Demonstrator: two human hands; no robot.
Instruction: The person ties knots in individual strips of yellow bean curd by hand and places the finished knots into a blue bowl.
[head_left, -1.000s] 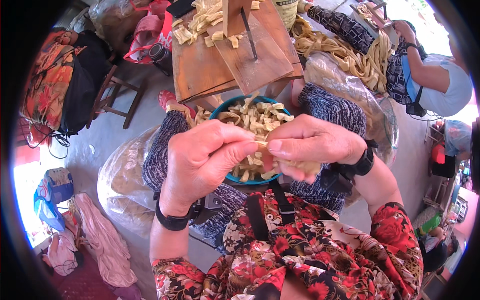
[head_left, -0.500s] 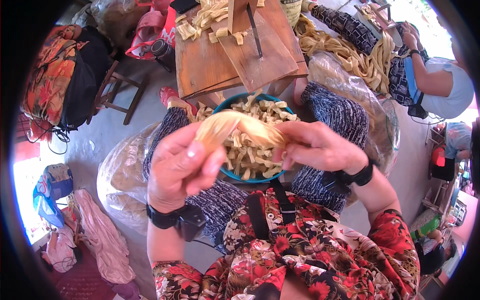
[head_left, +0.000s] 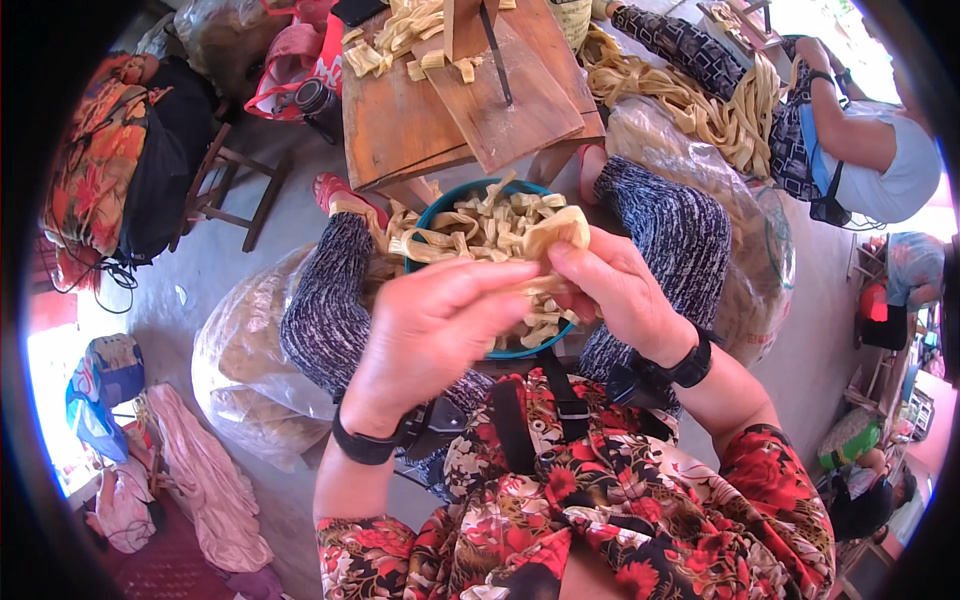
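Observation:
A pale yellow, pliable strip (head_left: 556,231) that looks like tofu skin is bent into a loop between my hands. My right hand (head_left: 622,292) pinches it between thumb and fingers. My left hand (head_left: 440,325), slightly blurred, has its fingers pressed together on the strip's lower part, beside the right fingertips. Below both hands, between my knees, stands a round blue-green basin (head_left: 418,222) heaped with short knotted pieces (head_left: 497,215) of the same material. My hands hide the basin's middle. Longer strips (head_left: 432,247) hang over its left rim.
Ahead stands a wooden table (head_left: 400,130) bearing a tilted board (head_left: 510,125) with an upright blade and cut strips (head_left: 410,30). Clear plastic bags (head_left: 245,350) flank my legs. A co-worker (head_left: 860,150) sits at the right near piled long strips (head_left: 650,85). A wooden stool (head_left: 240,190) stands left.
The strip, earlier stretched in an arch between both hands, is now a smaller loop at the right fingers. My left hand has moved right, close to my right hand.

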